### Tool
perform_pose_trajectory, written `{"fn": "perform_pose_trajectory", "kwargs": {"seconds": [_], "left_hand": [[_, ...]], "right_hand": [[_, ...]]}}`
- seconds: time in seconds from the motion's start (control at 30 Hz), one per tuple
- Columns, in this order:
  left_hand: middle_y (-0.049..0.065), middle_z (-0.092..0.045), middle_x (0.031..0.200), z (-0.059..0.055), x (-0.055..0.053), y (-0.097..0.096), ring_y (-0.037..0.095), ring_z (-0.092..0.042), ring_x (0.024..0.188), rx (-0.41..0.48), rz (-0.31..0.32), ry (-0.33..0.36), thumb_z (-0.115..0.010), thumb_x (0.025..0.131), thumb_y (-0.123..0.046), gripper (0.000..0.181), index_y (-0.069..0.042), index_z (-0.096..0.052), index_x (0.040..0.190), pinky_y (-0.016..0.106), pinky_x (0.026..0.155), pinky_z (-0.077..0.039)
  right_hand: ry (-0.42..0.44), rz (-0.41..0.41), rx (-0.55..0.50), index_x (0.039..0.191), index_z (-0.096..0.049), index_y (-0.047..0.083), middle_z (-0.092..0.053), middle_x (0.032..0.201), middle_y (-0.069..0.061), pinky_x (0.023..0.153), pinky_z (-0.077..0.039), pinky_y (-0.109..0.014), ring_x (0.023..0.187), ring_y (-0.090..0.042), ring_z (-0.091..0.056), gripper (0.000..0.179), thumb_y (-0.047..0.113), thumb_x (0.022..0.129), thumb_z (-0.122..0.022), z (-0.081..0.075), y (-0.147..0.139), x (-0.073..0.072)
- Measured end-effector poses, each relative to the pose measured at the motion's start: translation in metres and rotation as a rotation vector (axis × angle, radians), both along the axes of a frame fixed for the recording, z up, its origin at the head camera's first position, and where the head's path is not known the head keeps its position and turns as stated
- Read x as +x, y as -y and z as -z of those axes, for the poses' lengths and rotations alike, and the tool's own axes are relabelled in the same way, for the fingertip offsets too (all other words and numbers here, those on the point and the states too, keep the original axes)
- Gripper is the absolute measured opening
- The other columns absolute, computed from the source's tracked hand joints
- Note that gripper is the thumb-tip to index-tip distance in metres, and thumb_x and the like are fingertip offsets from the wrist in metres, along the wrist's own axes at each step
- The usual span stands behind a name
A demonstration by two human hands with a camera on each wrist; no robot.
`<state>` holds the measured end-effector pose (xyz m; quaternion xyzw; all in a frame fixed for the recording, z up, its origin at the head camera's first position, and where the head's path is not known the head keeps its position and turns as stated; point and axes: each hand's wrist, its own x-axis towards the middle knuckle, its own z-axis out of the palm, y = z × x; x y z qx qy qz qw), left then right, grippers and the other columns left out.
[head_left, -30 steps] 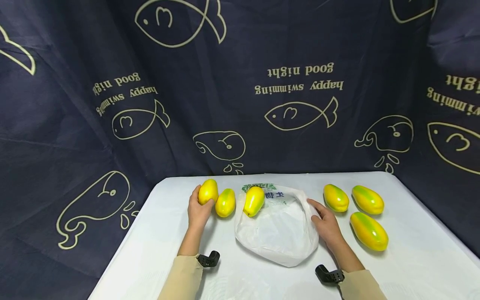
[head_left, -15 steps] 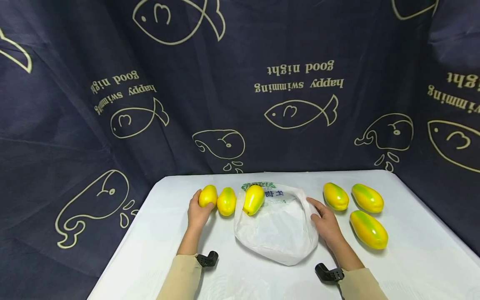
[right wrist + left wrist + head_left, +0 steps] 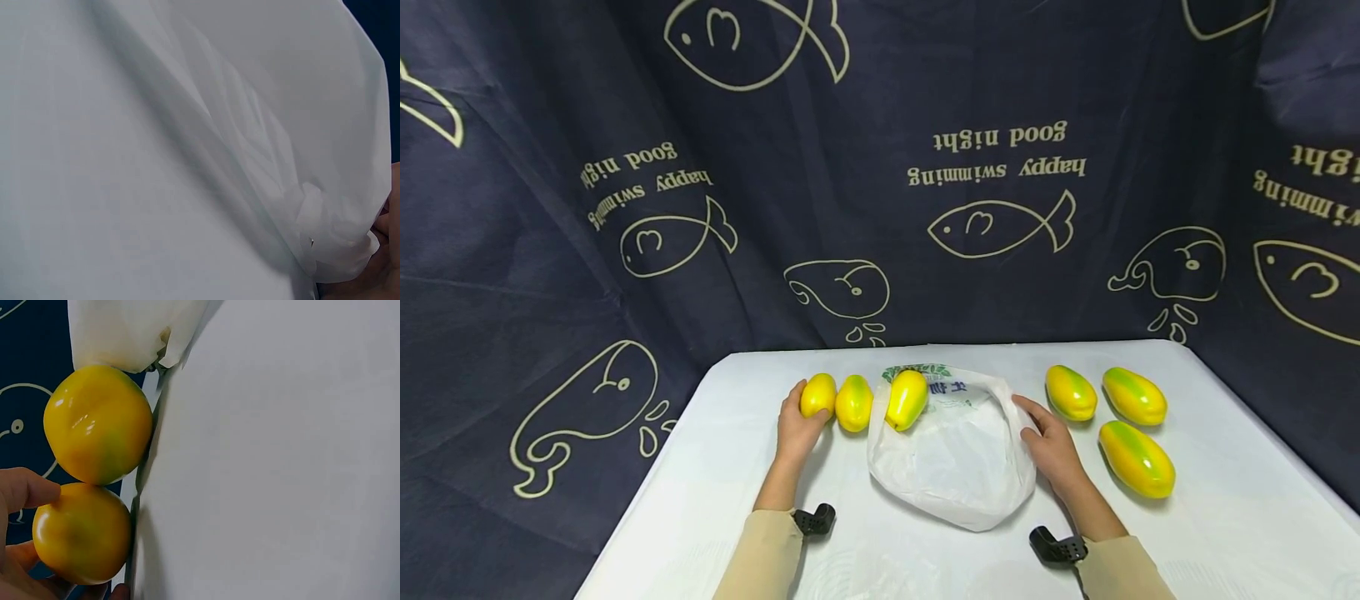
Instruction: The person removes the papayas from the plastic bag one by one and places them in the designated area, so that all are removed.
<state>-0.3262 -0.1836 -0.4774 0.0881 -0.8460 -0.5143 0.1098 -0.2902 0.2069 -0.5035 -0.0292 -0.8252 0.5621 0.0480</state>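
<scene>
My left hand [image 3: 797, 432] holds the leftmost yellow-green papaya [image 3: 818, 395], thumb on the near side and fingers round its far left. That fruit touches a second papaya [image 3: 854, 404], which stands between it and a white plastic bag [image 3: 951, 500]. In the left wrist view the held papaya [image 3: 84, 534] sits against its neighbour [image 3: 100, 425]. A third papaya [image 3: 907, 400] lies in the left part of the bag's wide mouth. At the right rim, my right hand [image 3: 1051, 443] pinches the bag's edge; the right wrist view shows fingers [image 3: 394, 212] partly behind the plastic [image 3: 287, 125].
To the right of my right hand lie three more papayas, one nearest the bag [image 3: 1071, 393], one farther right [image 3: 1135, 397] and one closer to me [image 3: 1138, 460]. A dark patterned curtain [image 3: 850, 183] hangs behind the white table [image 3: 700, 500].
My left hand has lowered its papaya toward me and slightly right, up against the second papaya, which has shifted a little right. My right hand and the bag stay put.
</scene>
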Motion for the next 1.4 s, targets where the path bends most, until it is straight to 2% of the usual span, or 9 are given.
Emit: {"fn": "perform_pose_trajectory", "kwargs": {"seconds": [0.17,0.43,0.7,0.9,1.07,1.2,1.4], "left_hand": [[0.028,-0.036,0.153,0.001,-0.001,0.0,0.047,-0.037,0.141,-0.005,0.008,-0.02,-0.064,0.088,-0.007,0.075,-0.004,-0.031,0.155,0.062,0.118,-0.03],[0.027,-0.032,0.156,0.001,-0.002,0.001,0.046,-0.034,0.144,0.024,0.004,0.008,-0.064,0.089,-0.008,0.078,-0.005,-0.025,0.157,0.061,0.121,-0.027],[0.028,-0.028,0.157,-0.001,-0.002,0.003,0.047,-0.032,0.145,0.035,-0.023,0.004,-0.066,0.088,-0.013,0.082,-0.006,-0.023,0.157,0.062,0.121,-0.026],[0.027,-0.025,0.159,-0.005,0.0,0.004,0.046,-0.024,0.148,0.04,-0.048,-0.001,-0.065,0.09,-0.018,0.08,-0.007,-0.022,0.158,0.063,0.122,-0.023],[0.026,-0.027,0.159,-0.011,0.003,0.001,0.047,-0.026,0.148,0.021,-0.054,-0.04,-0.065,0.091,-0.018,0.077,-0.006,-0.027,0.156,0.062,0.121,-0.025],[0.023,-0.032,0.158,-0.019,0.007,-0.006,0.044,-0.029,0.146,0.007,-0.067,-0.109,-0.067,0.09,-0.017,0.072,-0.007,-0.034,0.153,0.061,0.12,-0.027],[0.016,-0.038,0.158,-0.04,0.014,-0.025,0.039,-0.032,0.148,0.091,-0.099,-0.175,-0.066,0.091,-0.021,0.064,-0.014,-0.042,0.15,0.057,0.122,-0.027]], "right_hand": [[0.002,-0.006,0.0,0.151,-0.042,0.009,-0.035,0.162,-0.015,0.125,-0.022,-0.052,0.153,-0.034,-0.026,0.057,-0.002,0.095,-0.041,0.001,0.0,0.0],[-0.004,-0.004,0.001,0.151,-0.042,0.008,-0.035,0.161,-0.016,0.125,-0.023,-0.052,0.153,-0.035,-0.026,0.057,-0.002,0.095,-0.041,0.001,0.0,0.0],[0.003,-0.001,0.006,0.152,-0.041,0.008,-0.035,0.161,-0.015,0.126,-0.022,-0.052,0.153,-0.034,-0.026,0.057,-0.001,0.095,-0.04,0.0,0.0,-0.001],[0.012,-0.004,0.01,0.152,-0.041,0.008,-0.034,0.162,-0.016,0.125,-0.022,-0.052,0.153,-0.035,-0.026,0.058,-0.001,0.094,-0.04,0.002,-0.001,-0.002],[0.015,-0.005,0.006,0.152,-0.041,0.009,-0.033,0.162,-0.015,0.126,-0.022,-0.052,0.153,-0.034,-0.025,0.058,-0.001,0.095,-0.04,0.003,-0.002,-0.003],[0.018,-0.005,0.007,0.152,-0.04,0.009,-0.033,0.162,-0.015,0.126,-0.022,-0.052,0.154,-0.034,-0.024,0.058,-0.001,0.095,-0.04,0.003,-0.001,-0.003],[0.009,-0.004,0.006,0.152,-0.041,0.008,-0.034,0.162,-0.015,0.126,-0.022,-0.052,0.153,-0.034,-0.025,0.058,-0.002,0.095,-0.04,0.004,-0.001,-0.002]]}}
